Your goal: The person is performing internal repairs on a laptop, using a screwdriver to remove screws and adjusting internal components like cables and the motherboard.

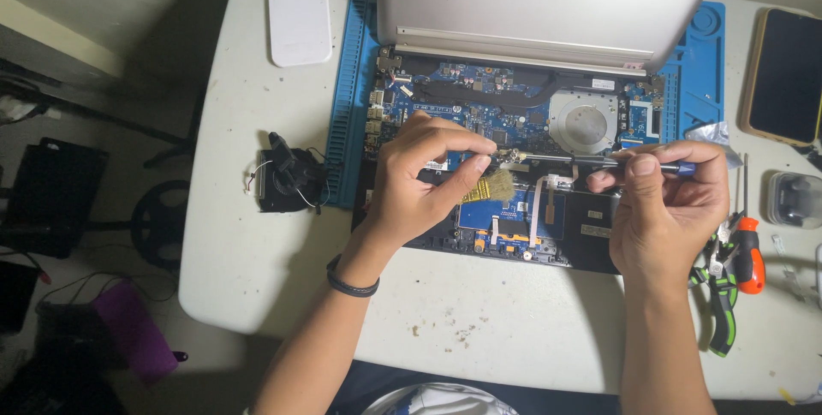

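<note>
white table (257,235), dim floor (103,124), dark clutter (51,201)

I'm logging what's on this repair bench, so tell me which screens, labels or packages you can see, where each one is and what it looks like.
Laptop lid: top centre, silver, tilted up; its display faces away.
Phone: far right on the table, dark blank screen, tan rim.
Sticker: small white rectangle on the board, right of the fan.
Foil wrapper: silvery, crumpled, at the mat's right edge.
Plastic case: clear, small, right edge, below the phone.
</note>
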